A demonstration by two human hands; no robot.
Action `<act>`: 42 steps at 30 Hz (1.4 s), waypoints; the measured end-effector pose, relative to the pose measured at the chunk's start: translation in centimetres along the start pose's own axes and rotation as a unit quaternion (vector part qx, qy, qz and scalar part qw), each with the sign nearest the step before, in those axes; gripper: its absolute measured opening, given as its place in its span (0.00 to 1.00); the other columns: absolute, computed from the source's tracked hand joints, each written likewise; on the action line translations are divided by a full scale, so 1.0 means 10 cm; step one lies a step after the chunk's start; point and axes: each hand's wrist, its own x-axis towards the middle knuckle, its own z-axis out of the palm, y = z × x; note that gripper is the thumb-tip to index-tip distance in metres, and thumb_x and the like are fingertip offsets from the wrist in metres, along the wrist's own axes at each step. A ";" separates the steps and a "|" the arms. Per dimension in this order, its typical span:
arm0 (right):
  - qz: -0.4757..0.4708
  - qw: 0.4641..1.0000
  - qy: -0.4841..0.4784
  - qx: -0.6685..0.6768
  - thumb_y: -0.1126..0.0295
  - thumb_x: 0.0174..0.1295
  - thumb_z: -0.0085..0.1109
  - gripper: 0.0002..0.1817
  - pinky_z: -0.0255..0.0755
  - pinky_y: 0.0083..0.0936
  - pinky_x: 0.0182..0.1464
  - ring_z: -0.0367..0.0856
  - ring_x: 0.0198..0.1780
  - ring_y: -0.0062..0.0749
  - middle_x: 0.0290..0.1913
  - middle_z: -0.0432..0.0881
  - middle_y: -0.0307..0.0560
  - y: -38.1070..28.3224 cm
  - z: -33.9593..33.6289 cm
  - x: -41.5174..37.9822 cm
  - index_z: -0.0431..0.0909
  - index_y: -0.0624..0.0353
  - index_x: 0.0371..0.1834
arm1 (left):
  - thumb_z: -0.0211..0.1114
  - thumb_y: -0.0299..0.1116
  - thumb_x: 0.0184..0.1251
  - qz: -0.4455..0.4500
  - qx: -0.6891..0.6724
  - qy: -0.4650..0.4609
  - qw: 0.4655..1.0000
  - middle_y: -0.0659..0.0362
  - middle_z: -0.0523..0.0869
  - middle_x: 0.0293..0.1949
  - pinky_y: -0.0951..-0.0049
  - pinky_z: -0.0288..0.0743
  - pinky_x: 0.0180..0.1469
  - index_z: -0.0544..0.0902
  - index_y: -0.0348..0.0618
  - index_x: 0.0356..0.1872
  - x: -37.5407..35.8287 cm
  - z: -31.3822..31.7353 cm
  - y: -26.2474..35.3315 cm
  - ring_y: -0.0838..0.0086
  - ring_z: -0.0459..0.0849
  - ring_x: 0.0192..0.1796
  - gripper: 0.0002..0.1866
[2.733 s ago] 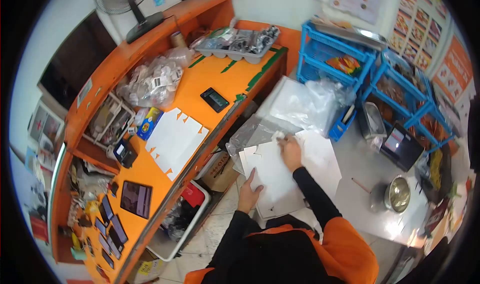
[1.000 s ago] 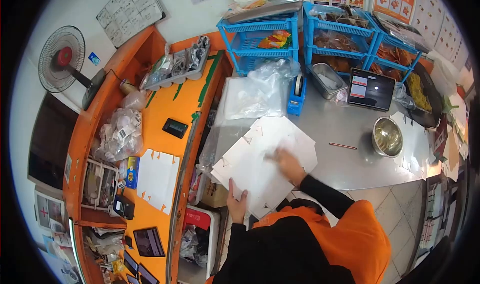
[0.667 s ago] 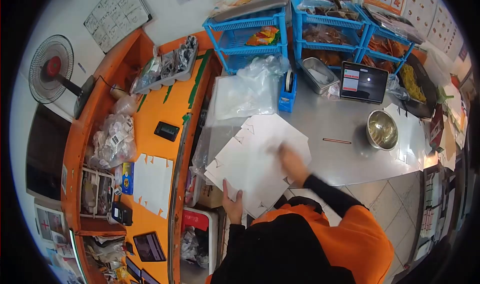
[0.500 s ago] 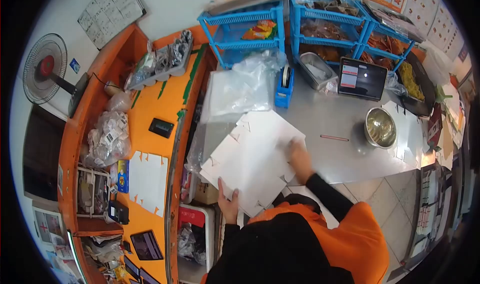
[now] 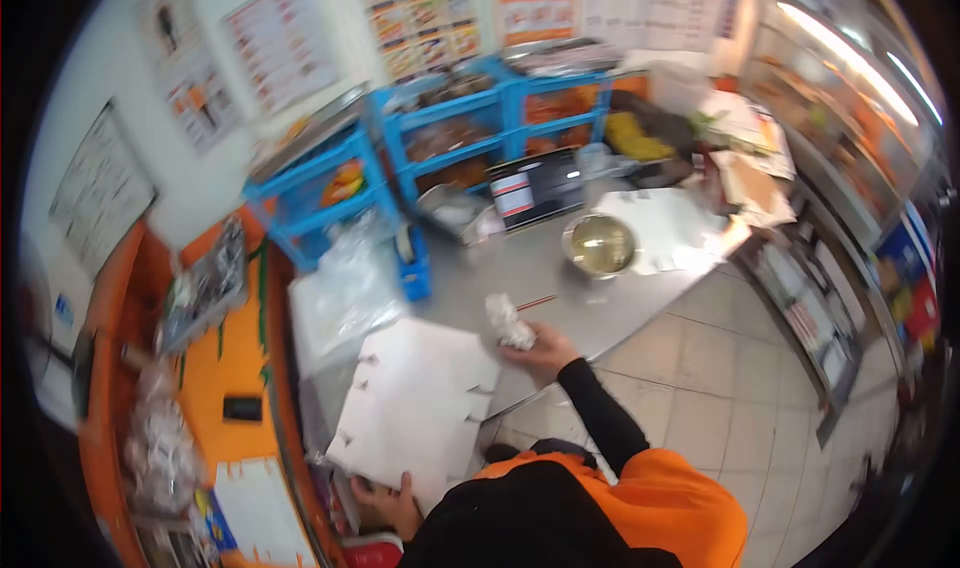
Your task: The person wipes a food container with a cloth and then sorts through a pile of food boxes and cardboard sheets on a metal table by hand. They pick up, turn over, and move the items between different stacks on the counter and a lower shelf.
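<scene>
A flat white cardboard box blank [image 5: 420, 398] with slotted edges lies over the near left part of the steel table. At its lower left edge is my left hand [image 5: 390, 508], thumb and fingers spread apart, fingertips right at the cardboard. Out to the right of the blank, my right hand [image 5: 543, 352] is closed around a crumpled white wad of paper or tissue [image 5: 508, 320], which sticks out past the fingers over the table. A thin red pencil-like stick [image 5: 538, 303] lies just beyond the wad. Farther back stands a metal bowl [image 5: 600, 246].
A tablet [image 5: 538, 190] stands at the back beside a metal tray [image 5: 450, 213]. Clear plastic bags [image 5: 350, 288] and a blue tape dispenser [image 5: 412, 268] lie behind the blank. Blue racks [image 5: 450, 133] line the wall. An orange counter [image 5: 215, 388] runs along the left.
My view has swung to the right. My right hand has left the blank's surface and moved right, with the crumpled white wad now showing in it. My left hand stays by the blank's edge.
</scene>
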 end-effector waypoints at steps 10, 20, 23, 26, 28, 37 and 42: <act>-0.042 0.939 0.042 0.338 0.64 0.69 0.42 0.18 0.76 0.26 0.41 0.77 0.42 0.28 0.49 0.74 0.42 1.30 -0.43 -1.64 0.64 0.51 0.61 | 0.66 0.28 0.52 -0.121 0.143 -0.110 0.976 0.47 0.69 0.56 0.67 0.69 0.52 0.57 0.34 0.62 0.42 0.36 0.26 0.63 0.73 0.50 0.37; -0.007 0.836 0.093 0.540 0.70 0.61 0.41 0.15 0.72 0.38 0.44 0.76 0.42 0.39 0.41 0.77 0.47 2.51 -0.24 -3.10 0.72 0.56 0.49 | 0.67 0.35 0.53 -0.104 0.171 -0.151 0.968 0.48 0.73 0.50 0.66 0.69 0.50 0.64 0.34 0.57 0.59 0.34 0.14 0.66 0.73 0.44 0.32; 0.086 0.808 0.333 0.478 0.70 0.61 0.38 0.14 0.71 0.37 0.40 0.76 0.41 0.42 0.38 0.76 0.51 2.49 0.15 -3.21 0.71 0.64 0.44 | 0.67 0.38 0.53 -0.101 0.176 -0.153 0.967 0.48 0.74 0.48 0.66 0.69 0.49 0.66 0.33 0.56 0.62 0.28 0.10 0.66 0.73 0.43 0.31; -0.143 0.906 0.310 -0.253 0.68 0.62 0.42 0.15 0.72 0.39 0.46 0.77 0.43 0.39 0.41 0.80 0.48 4.35 -0.70 -3.02 0.76 0.60 0.45 | 0.67 0.40 0.53 -0.101 0.176 -0.149 0.968 0.48 0.75 0.46 0.66 0.69 0.48 0.68 0.33 0.54 0.67 0.24 0.05 0.67 0.73 0.41 0.30; 0.022 0.958 0.273 0.085 0.68 0.63 0.41 0.15 0.71 0.39 0.46 0.77 0.43 0.42 0.41 0.79 0.51 3.65 -0.25 -3.23 0.74 0.63 0.46 | 0.67 0.42 0.53 -0.102 0.177 -0.144 0.968 0.48 0.76 0.44 0.66 0.69 0.48 0.69 0.33 0.53 0.70 0.19 0.00 0.67 0.73 0.40 0.30; 0.109 0.852 0.431 0.277 0.59 0.60 0.46 0.20 0.69 0.38 0.39 0.77 0.40 0.40 0.42 0.79 0.47 2.30 0.61 -3.34 0.68 0.55 0.54 | 0.67 0.49 0.53 -0.084 0.180 -0.123 0.972 0.48 0.80 0.38 0.65 0.69 0.45 0.76 0.33 0.49 0.92 -0.11 -0.26 0.69 0.73 0.36 0.30; 0.019 0.874 0.474 0.103 0.70 0.55 0.60 0.16 0.70 0.16 0.31 0.73 0.30 0.20 0.40 0.79 0.39 1.58 0.79 -2.43 0.77 0.58 0.48 | 0.68 0.52 0.53 -0.011 0.129 -0.055 0.990 0.49 0.81 0.36 0.64 0.69 0.44 0.79 0.32 0.47 1.22 -0.19 -0.46 0.70 0.73 0.34 0.30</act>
